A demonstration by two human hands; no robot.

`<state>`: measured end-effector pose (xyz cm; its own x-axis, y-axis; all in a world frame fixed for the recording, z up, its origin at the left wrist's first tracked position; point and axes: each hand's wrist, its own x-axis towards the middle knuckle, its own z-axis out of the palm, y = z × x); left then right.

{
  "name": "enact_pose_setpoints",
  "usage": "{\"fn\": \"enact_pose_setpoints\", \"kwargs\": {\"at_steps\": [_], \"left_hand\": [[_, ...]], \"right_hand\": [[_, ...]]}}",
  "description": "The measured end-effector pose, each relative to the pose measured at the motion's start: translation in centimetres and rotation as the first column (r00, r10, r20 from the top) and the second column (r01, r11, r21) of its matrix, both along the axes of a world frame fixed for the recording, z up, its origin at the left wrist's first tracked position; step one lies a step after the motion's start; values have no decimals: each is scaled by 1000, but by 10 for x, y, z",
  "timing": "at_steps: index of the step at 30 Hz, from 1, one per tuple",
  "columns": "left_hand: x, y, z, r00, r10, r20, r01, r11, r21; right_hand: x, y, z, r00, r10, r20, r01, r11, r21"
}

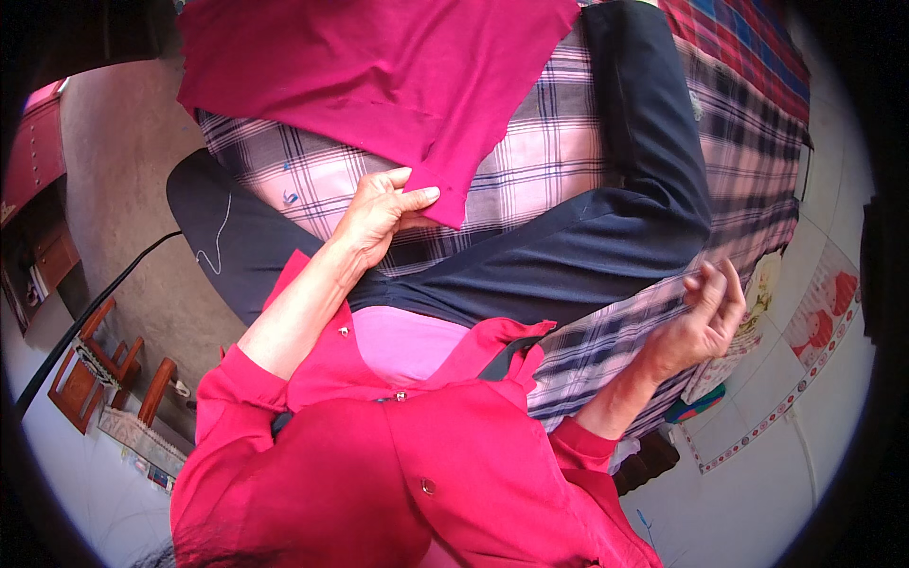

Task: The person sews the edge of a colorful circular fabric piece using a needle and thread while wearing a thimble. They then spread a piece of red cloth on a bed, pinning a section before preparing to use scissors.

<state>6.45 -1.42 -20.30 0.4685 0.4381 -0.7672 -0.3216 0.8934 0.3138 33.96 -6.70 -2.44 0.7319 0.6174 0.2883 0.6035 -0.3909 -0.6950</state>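
A large deep-pink cloth (379,66) is spread over the far side of the bed, and one narrow corner reaches toward me. My left hand (383,213) pinches that corner between thumb and fingers, just above my crossed legs. Off to the right, my right hand (701,317) is raised well away from the cloth. Its thumb and forefinger are drawn together while the other fingers curve upward; anything held there is too small to make out. A loose white thread (220,237) lies over my dark left trouser leg.
Under me is a plaid bedsheet (559,133), with a red and blue checked cloth (748,47) at the far right. Wooden furniture (95,369) stands on the floor at left, near a black cable (90,312). A tiled wall with a red decorated panel (824,303) borders the right.
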Motion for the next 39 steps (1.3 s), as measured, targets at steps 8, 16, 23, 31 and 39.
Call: {"fn": "enact_pose_setpoints", "kwargs": {"at_steps": [8, 16, 23, 31, 39], "left_hand": [[11, -10, 9, 998, 32, -62, -24, 992, 126], [17, -18, 13, 965, 58, -257, 13, 963, 268], [14, -14, 18, 974, 74, -215, -12, 961, 275], [-9, 3, 34, 998, 51, -37, -46, 993, 109], [-20, 5, 35, 999, 47, -2, -46, 993, 105]], "right_hand": [[139, -172, -154, 988, 149, 33, -105, 822, -560], [84, -172, -176, 989, 85, -122, -122, 935, -334], [108, -213, -213, 952, -18, -307, -86, 942, -324], [125, -184, -117, 583, 75, -809, -118, 993, 6], [34, -53, 31, 227, 175, -958, -630, 776, -7]]}}
